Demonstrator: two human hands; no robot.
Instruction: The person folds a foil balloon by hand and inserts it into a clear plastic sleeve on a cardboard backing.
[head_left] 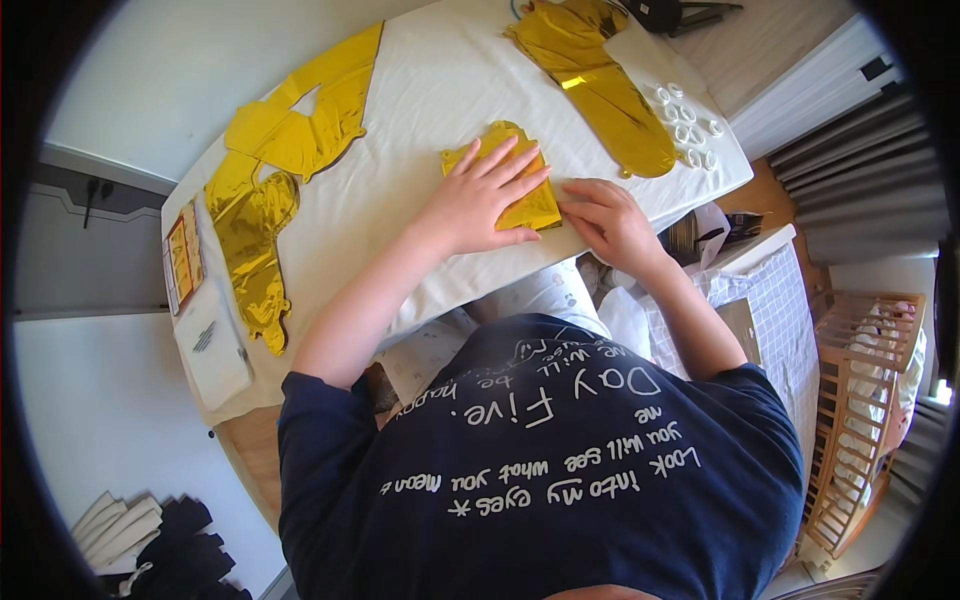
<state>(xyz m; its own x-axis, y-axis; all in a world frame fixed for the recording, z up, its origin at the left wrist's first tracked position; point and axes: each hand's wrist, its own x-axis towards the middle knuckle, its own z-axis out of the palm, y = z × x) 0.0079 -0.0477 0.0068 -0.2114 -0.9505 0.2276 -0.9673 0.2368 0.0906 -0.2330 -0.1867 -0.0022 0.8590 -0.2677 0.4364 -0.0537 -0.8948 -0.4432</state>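
Observation:
A folded piece of shiny gold foil (530, 208), which looks like a flat foil balloon, lies near the front edge of the cloth-covered table. My left hand (484, 198) rests flat across it, palm down with fingers spread, covering much of its left part. Close against the foil's right edge is my right hand (608, 222), its fingers curled and thumb and fingertips drawn together. Whatever those fingertips pinch is too small to make out. Flat, uninflated gold foil balloons lie farther off: one at the left (252, 235), one at the upper left (310, 115), and more at the upper right (590, 85).
Several small white rings (684, 132) sit at the table's right end. On the left end lie a printed card packet (184, 255) and a white plastic pouch (212, 345). The white tablecloth (400, 215) is wrinkled. A wooden crib (865, 400) stands at the far right.

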